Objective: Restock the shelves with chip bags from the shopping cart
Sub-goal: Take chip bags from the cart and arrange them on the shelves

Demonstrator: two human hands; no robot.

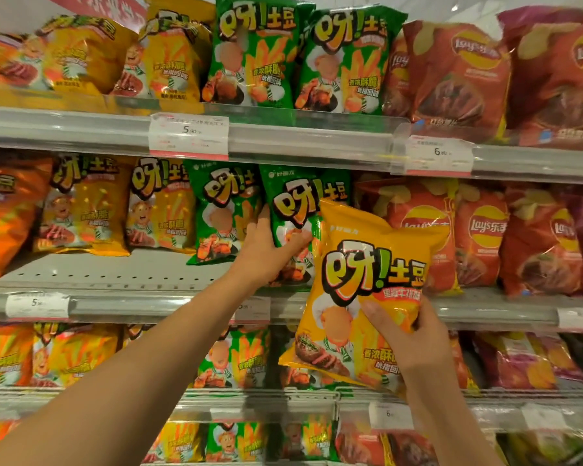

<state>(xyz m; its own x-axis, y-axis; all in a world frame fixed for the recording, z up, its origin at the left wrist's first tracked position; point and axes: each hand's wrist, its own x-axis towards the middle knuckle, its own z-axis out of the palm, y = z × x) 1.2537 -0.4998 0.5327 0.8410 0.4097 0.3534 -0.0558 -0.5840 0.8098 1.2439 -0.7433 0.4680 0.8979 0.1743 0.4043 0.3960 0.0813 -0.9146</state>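
My right hand (414, 334) grips a yellow chip bag (360, 287) by its lower right side and holds it upright in front of the middle shelf (122, 299). My left hand (266, 250) reaches up to that shelf and grips a green chip bag (293, 203) standing there, thumb on its front and fingers along its left edge. A second green bag (221, 213) stands just left of it. Yellow bags of the same brand (159, 206) stand further left on this shelf. The shopping cart is out of view.
A bare stretch of shelf board (108, 267) lies in front of the yellow bags at left. Red Lay's bags (478, 230) fill the right side. Shelves above (283, 136) and below (249, 398) hold more bags, with price tags (189, 136) on the rails.
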